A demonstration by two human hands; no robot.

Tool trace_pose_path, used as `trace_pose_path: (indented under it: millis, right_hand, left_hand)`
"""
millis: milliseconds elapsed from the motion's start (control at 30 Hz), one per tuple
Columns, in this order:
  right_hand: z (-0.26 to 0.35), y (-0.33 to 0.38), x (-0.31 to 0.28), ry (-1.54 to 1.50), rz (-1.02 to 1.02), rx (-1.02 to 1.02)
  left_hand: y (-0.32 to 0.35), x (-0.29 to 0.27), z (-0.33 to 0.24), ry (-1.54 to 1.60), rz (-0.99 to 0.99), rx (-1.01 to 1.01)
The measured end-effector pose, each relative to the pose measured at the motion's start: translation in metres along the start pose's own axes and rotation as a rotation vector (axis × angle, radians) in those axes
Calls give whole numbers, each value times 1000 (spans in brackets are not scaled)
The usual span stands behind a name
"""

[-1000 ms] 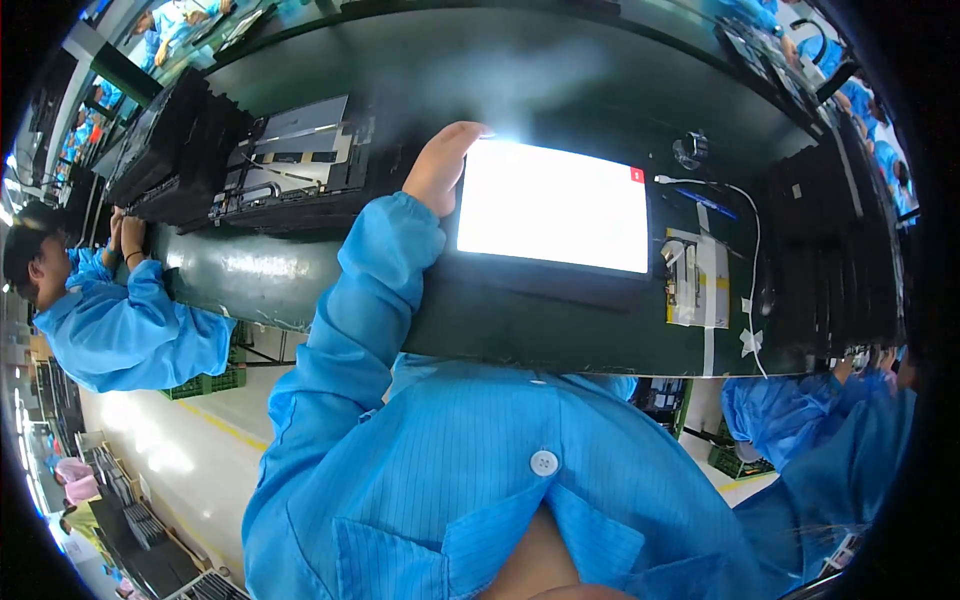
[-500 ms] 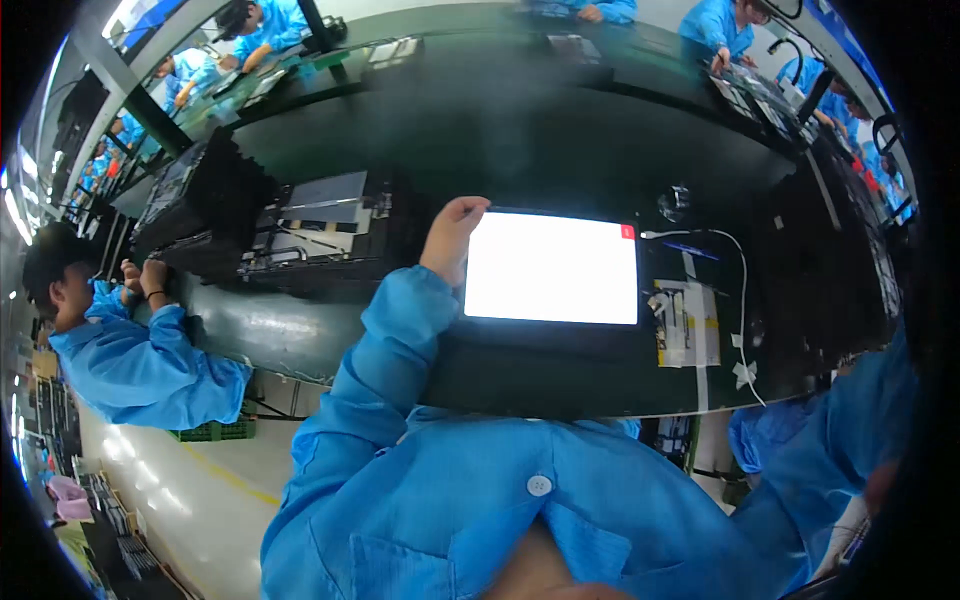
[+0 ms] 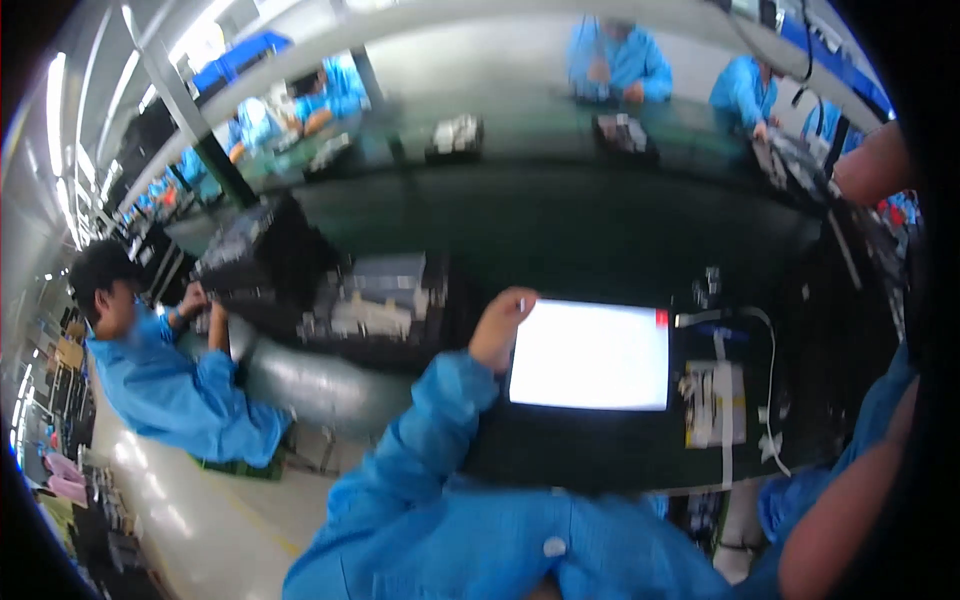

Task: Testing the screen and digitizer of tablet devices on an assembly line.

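A flat tablet point(image 3: 590, 355) with a bright white lit screen lies on the dark green bench point(image 3: 600, 230) in front of me. My left hand point(image 3: 500, 325), reaching out of a blue sleeve, grips the tablet's upper left edge with the fingers curled over it. My right forearm rises along the right rim of the view. Only a blurred part of my right hand point(image 3: 872, 165) shows at the top right, close to the camera and away from the tablet. Whether it holds anything is not visible.
A white cable point(image 3: 765, 380) and a paper label point(image 3: 712, 400) lie right of the tablet. Black trays of parts point(image 3: 370, 300) stand to its left. A co-worker in blue point(image 3: 150, 380) handles a tray at the left. Other workers point(image 3: 610, 60) sit across the bench.
The view has tilted up, showing more of the far bench. My right arm has come up along the right rim. My left hand has stayed on the tablet's left edge.
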State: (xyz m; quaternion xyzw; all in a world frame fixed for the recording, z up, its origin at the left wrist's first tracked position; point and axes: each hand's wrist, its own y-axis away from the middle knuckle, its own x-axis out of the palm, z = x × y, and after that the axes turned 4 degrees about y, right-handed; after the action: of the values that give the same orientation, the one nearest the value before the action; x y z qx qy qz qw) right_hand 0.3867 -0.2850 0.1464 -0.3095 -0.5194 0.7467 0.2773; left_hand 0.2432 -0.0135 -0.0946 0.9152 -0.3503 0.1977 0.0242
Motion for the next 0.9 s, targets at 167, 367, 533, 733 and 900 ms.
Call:
trace_pose_path:
  millis: [167, 367, 533, 733, 900]
  right_hand:
    - [-15, -60, 24, 18, -253, -248]
    - [-28, -85, 9, 75, -338, -442]
    - [-42, -87, 12, 74, -278, -465]
    - [-50, -79, 3, 27, -130, -435]
    - [-42, -77, 3, 1, -82, -443]
  left_hand:
    - [22, 10, -6, -38, -60, -74]
    - [39, 31, -29, -71, -108, -320]
    - [30, 27, -33, -50, -90, -356]
    - [31, 30, -49, 57, -95, -406]
    - [41, 40, -57, -158, -185, -368]
